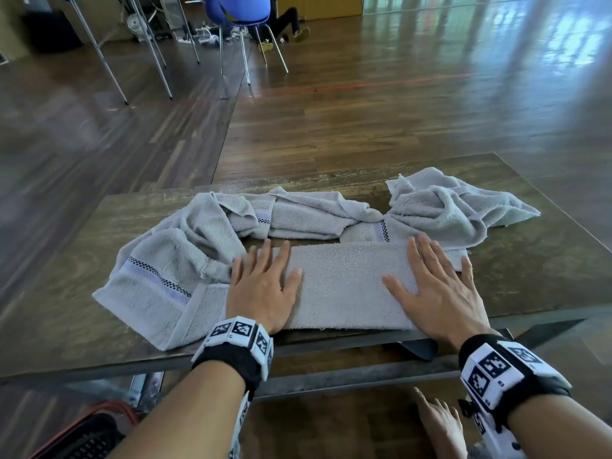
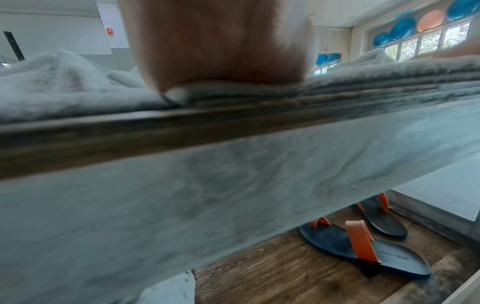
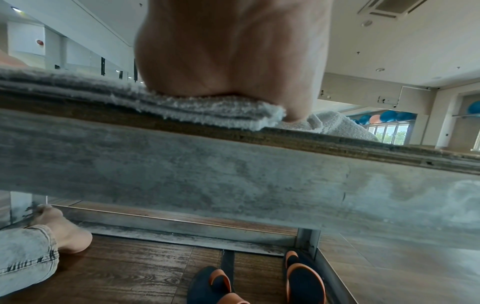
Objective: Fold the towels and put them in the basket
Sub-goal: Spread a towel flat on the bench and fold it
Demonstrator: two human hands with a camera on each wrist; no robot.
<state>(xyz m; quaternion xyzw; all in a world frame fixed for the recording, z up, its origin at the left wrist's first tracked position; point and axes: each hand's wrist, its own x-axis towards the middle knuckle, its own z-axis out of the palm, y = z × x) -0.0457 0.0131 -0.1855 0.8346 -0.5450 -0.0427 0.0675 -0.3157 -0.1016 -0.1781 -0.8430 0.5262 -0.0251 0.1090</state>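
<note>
A grey towel (image 1: 344, 286), folded into a long strip, lies at the near edge of the low wooden table (image 1: 82, 329). My left hand (image 1: 261, 279) presses flat on its left end, fingers straight and spread. My right hand (image 1: 433, 286) presses flat on its right end in the same way. In the wrist views the heel of each palm sits on the stacked layers: left hand (image 2: 218, 47) on the folded towel (image 2: 363, 72), right hand (image 3: 231, 53) on the folded towel (image 3: 194, 109). Unfolded grey towels lie crumpled to the left (image 1: 159, 273), behind (image 1: 298, 217) and at the far right (image 1: 453, 203).
A black mesh basket with an orange rim (image 1: 86, 438) stands on the floor at the lower left. Dark sandals with orange straps (image 2: 363, 253) lie under the table, beside my bare foot (image 1: 440, 422). A blue chair (image 1: 238, 11) and metal table legs (image 1: 99, 51) stand far behind.
</note>
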